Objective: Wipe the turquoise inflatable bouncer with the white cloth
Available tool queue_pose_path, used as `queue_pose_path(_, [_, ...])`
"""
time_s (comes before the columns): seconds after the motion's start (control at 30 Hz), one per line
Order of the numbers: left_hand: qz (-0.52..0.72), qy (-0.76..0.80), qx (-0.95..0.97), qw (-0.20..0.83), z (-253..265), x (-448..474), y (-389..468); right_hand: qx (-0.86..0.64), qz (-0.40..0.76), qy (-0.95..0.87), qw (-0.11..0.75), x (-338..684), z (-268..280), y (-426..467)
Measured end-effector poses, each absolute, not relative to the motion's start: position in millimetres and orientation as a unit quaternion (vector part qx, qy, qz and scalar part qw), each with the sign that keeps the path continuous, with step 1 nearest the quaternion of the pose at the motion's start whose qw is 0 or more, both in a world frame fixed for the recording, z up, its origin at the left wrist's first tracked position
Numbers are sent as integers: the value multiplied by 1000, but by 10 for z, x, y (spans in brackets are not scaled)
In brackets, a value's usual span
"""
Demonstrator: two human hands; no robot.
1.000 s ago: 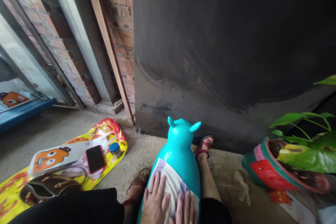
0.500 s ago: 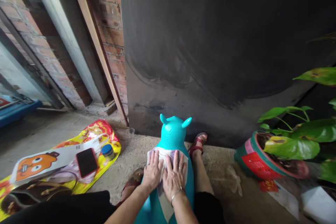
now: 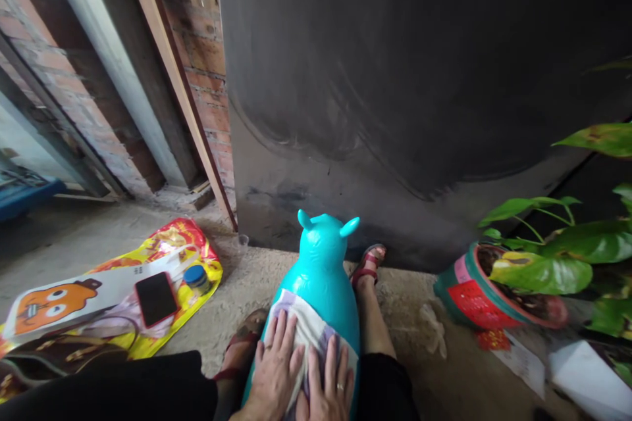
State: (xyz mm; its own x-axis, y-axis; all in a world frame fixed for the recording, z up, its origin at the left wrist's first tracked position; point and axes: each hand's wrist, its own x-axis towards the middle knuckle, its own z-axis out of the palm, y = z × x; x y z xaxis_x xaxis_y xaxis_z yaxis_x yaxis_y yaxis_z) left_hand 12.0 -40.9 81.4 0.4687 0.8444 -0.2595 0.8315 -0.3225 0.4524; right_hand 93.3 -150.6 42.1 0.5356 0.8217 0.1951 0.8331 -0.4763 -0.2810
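Observation:
A turquoise inflatable animal toy [image 3: 320, 276] with two small ears stands between my legs, its head toward the dark panel. Draped over its back is a white and purple cloth [image 3: 296, 308]. My left hand [image 3: 277, 362] lies flat on the cloth's left part, fingers stretched out. Beside it, my right hand [image 3: 328, 381] presses on the cloth with fingers extended, a ring on one of them. The lower edge of the cloth is hidden under my hands and the frame's edge.
A yellow and red plastic sheet [image 3: 172, 237] on the left bears a phone [image 3: 157, 299], a blue-lidded jar [image 3: 196, 279] and a brown bag [image 3: 64, 362]. At right stands a potted plant [image 3: 457, 286] near papers [image 3: 590, 378]. A dark panel [image 3: 370, 79] rises ahead.
Both hands have slid back toward me along the toy with the cloth, baring more of its neck and upper back. The view has shifted slightly.

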Motion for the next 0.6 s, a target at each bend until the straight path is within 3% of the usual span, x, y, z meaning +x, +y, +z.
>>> queue_pose_path(0.27, [36,546,782,298,995,553,239,-815,119,-530,202,1518,1048,-588])
queue_pose_path(0.6, [22,515,811,277,689,-25,-494,-847,-16,-482,226,974,377,-1616])
